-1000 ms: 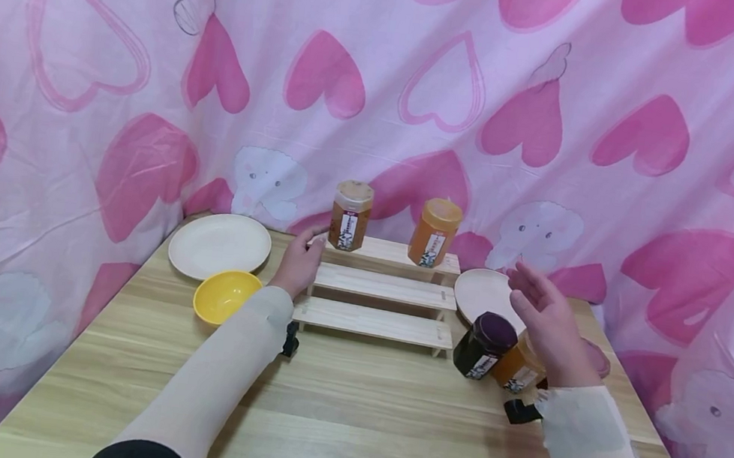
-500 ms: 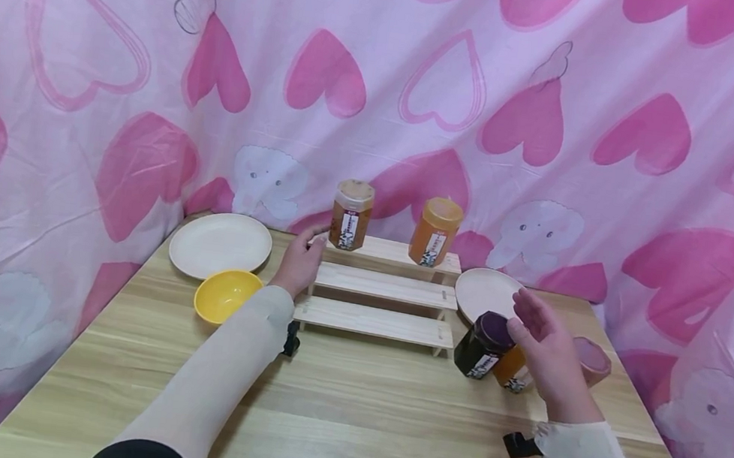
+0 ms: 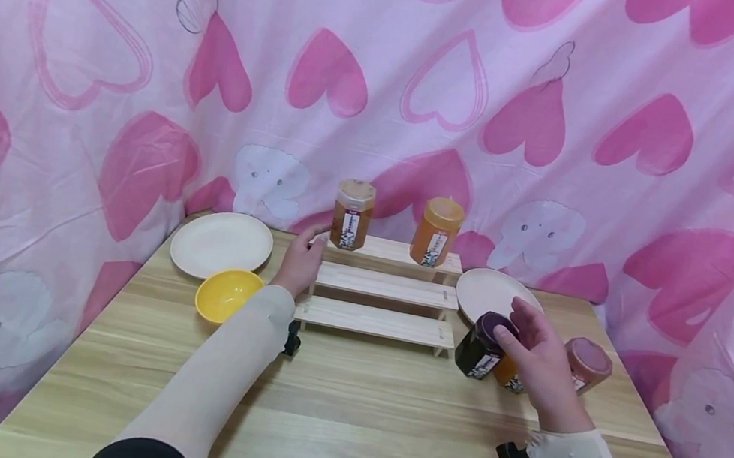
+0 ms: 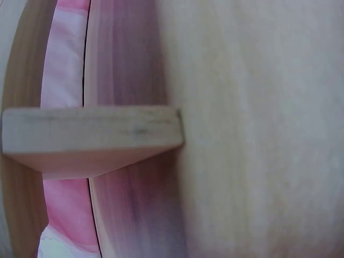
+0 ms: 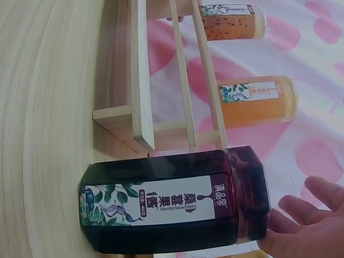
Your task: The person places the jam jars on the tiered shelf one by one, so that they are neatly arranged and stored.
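Observation:
My left hand (image 3: 300,263) grips the left end of the top shelf of a three-step wooden rack (image 3: 381,285); its fingertips are partly hidden. Close up, the left wrist view shows only bare shelf wood (image 4: 91,129). Over at the right, my right hand (image 3: 545,363) is spread beside a dark purple jam jar (image 5: 161,201), thumb in front of its lid, fingers loosely extended. Whether the thumb touches the lid I cannot tell. An orange jam jar (image 3: 510,374) stands behind that hand, mostly hidden. A pinkish jar (image 3: 588,364) stands to its right.
On the top shelf stand a speckled amber jar (image 3: 352,216) and an orange jar (image 3: 436,233). A white plate (image 3: 219,242) and a yellow bowl (image 3: 228,296) lie left of the rack. Another white plate (image 3: 485,292) sits behind the dark jar. A heart-patterned curtain (image 3: 385,72) surrounds the table.
My right hand has shifted left and slightly down, from over the orange jar toward the dark jar, uncovering the pinkish jar. The left hand has stayed at the rack.

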A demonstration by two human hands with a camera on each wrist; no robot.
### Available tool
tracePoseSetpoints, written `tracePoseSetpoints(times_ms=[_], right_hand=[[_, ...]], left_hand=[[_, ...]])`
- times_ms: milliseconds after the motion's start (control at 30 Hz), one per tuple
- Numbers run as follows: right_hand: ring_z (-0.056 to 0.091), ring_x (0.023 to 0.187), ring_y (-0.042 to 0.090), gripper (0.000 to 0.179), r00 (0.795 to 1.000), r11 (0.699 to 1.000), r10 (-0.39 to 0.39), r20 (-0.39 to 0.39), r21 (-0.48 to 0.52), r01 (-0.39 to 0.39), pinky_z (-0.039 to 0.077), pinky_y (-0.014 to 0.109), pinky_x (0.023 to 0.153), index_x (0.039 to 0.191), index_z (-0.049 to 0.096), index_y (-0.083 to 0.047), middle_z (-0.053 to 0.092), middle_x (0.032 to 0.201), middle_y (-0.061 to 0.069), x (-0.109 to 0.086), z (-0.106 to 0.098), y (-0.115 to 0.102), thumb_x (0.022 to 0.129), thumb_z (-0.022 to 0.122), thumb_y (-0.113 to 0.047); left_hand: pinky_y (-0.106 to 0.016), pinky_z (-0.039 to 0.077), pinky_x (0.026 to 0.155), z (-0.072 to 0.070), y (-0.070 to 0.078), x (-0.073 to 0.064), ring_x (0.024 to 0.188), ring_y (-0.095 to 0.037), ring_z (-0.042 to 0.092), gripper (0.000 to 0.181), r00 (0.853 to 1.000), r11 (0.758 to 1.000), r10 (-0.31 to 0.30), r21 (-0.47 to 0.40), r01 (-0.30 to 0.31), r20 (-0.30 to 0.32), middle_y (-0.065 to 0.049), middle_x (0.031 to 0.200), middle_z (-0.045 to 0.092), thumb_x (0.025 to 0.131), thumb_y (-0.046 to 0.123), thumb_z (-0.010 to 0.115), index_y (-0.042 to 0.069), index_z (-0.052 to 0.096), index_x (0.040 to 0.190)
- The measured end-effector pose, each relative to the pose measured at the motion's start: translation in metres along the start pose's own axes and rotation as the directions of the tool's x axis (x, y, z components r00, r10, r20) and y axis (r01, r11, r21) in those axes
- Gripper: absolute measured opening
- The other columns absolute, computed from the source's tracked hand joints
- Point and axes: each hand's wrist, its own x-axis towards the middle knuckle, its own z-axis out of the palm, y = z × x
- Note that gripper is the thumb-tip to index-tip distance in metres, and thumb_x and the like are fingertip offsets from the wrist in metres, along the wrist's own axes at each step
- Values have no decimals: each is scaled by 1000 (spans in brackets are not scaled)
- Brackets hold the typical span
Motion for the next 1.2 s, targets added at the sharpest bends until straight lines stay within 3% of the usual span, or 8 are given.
tracePoseSetpoints(times_ms=[133,300,500,633,900,1033,1200], right_hand=[[32,155,42,77,1000,1000,-4,-16,-14,3,30,40,125,166,27,-4,34,167,26,0,2,1,104,69,-23],[32,154,42,76,999,1000,-13,-36,5,14,31,35,124,166,28,-4,36,165,27,1,3,2,104,69,-22],[33,155,41,77,999,1000,0,-43,11,0,35,29,120,166,28,-5,33,168,24,-1,4,4,104,70,-23],[33,154,41,76,999,1000,-5,-47,3,5,35,22,119,165,30,-4,35,167,25,-2,5,4,103,70,-23],[15,161,38,84,999,998,36,-10,60,-36,18,51,127,168,20,-5,17,174,21,0,11,9,103,71,-23],[12,162,35,85,999,998,14,-31,69,-12,18,45,127,168,19,-4,15,174,20,2,14,12,102,72,-20],[16,161,36,88,999,998,2,-36,57,0,24,34,126,168,17,-3,17,173,23,4,17,16,101,73,-19]], left_hand=[[-42,49,84,0,-1,1,91,-27,56,45,1000,1000,-6,4,6,-4,-30,117,58,113,38,43,28,51,156],[-45,48,90,0,-1,2,107,-39,58,47,1000,1000,2,4,-2,-10,-26,122,59,112,38,43,24,50,157],[-43,49,84,0,-1,3,90,-27,55,44,1000,1000,-9,4,9,-4,-30,117,58,113,40,43,31,52,155],[-43,48,86,-1,-1,2,92,-23,55,44,1000,1000,-10,5,10,-3,-29,119,58,113,40,43,31,52,155],[-46,48,94,1,-1,2,116,-44,56,48,1000,1000,0,11,0,1,-24,129,57,113,39,42,24,49,158],[-48,48,93,1,-1,1,112,-44,56,49,1000,1000,-1,6,1,2,-28,125,57,113,39,42,23,48,158],[-51,48,98,1,-1,1,118,-45,56,49,1000,1000,2,10,-2,-4,-19,130,60,113,39,43,21,49,158]])
